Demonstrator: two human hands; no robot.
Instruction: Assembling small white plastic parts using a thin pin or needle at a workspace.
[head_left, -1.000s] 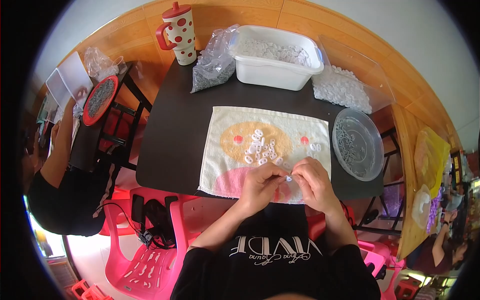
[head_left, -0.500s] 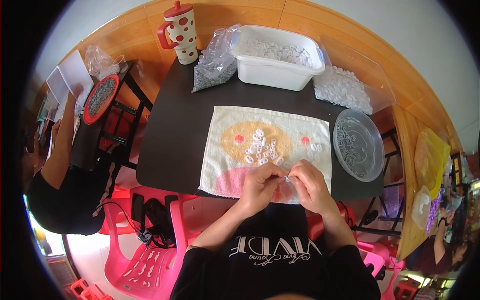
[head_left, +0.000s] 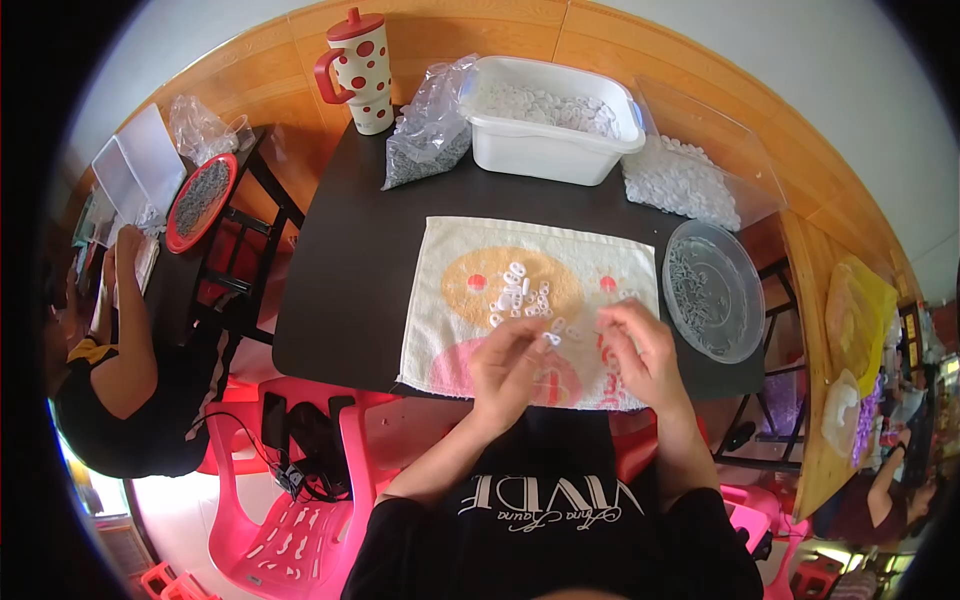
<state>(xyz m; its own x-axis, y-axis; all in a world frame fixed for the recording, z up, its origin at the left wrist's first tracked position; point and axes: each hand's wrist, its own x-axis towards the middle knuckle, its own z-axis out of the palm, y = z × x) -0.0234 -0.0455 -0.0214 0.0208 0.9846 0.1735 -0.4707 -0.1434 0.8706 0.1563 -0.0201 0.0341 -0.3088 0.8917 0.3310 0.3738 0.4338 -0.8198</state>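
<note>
Item: small white clip [head_left: 552,338], pinched in the fingertips of our left hand [head_left: 508,362], above the near edge of the towel [head_left: 450,300]. Right hand [head_left: 640,350]: fingers curled beside it, on a smaller piece we cannot make out. Loose clips [head_left: 520,296] heaped mid-towel, seemingly so they stay put within reach. Towel lies on the black table [head_left: 350,270]. Right: clear round dish [head_left: 712,290] of small parts. Far edge: white tub [head_left: 548,118], two bags [head_left: 425,140], dotted cup [head_left: 357,72]. Another person [head_left: 115,340] sits to the left.
</note>
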